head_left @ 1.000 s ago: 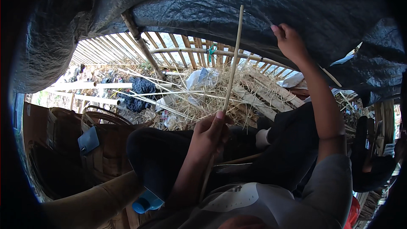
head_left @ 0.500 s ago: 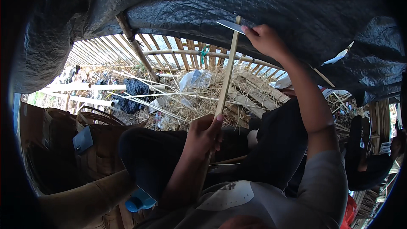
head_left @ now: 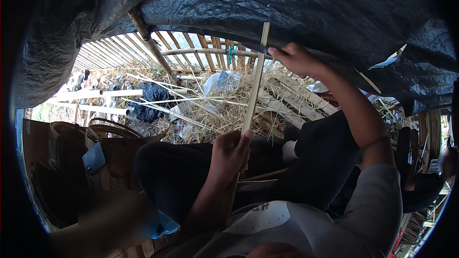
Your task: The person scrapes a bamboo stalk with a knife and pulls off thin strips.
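My left hand is closed around the lower part of a long, flat pale bamboo strip, with the thumb along its face. The strip stands up at a slight slant, its top end against the dark sheet. In my right hand is a knife, its handle mostly covered by the fingers. The blade shows nearly edge-on as a thin dark line across the strip, some way below the top end. Whether it cuts into the bamboo I cannot tell.
Dark plastic sheeting hangs overhead. Beyond my knees lie a heap of straw-like shavings and cut bamboo poles. A blurred thick bamboo pole and a blue bottle are at lower left, woven baskets at left.
My right hand has moved down along the strip with the knife, and the blade has turned from flat to edge-on. The left hand keeps its hold. The thick pole at lower left has blurred.
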`<state>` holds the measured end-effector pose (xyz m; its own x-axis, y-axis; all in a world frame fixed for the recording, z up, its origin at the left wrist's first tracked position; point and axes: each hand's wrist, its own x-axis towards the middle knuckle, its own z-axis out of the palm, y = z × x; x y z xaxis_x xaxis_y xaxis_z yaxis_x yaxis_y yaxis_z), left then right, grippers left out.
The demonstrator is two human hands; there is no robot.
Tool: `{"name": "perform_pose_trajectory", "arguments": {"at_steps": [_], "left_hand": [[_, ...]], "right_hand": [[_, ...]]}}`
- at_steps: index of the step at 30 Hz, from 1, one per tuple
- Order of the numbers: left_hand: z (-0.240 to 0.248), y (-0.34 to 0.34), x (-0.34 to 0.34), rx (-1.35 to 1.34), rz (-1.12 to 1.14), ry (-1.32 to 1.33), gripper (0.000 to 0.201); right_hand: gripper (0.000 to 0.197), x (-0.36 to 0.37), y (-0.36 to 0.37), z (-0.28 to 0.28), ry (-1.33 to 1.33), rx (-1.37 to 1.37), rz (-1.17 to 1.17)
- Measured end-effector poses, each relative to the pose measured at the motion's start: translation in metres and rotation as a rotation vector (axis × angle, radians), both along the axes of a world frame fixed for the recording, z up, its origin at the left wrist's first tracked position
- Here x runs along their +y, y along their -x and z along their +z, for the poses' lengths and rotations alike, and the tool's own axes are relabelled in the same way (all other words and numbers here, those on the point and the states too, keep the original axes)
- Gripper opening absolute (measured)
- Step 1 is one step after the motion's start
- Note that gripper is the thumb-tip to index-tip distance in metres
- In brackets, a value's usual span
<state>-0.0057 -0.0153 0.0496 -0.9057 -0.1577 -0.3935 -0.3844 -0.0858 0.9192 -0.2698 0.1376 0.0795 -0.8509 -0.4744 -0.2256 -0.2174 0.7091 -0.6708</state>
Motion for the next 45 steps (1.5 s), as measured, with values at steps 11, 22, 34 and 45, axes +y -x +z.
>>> {"name": "perform_pose_trajectory", "arguments": {"at_steps": [11, 22, 34, 45], "left_hand": [[0.002, 0.004, 0.001, 0.007, 0.024, 0.009, 0.042], [0.005, 0.007, 0.009, 0.039, 0.049, -0.055, 0.042], [-0.006, -0.001, 0.001, 0.058, 0.081, 0.012, 0.042], [-0.003, 0.004, 0.005, 0.013, 0.072, -0.011, 0.043]], "right_hand": [[0.059, -0.002, -0.005, -0.006, 0.027, -0.029, 0.017], [0.059, 0.010, 0.034, -0.013, 0.085, 0.177, -0.078], [0.068, -0.007, 0.009, -0.013, -0.102, 0.242, 0.086], [0.061, -0.020, 0.001, 0.004, -0.042, 0.142, -0.027]]}}
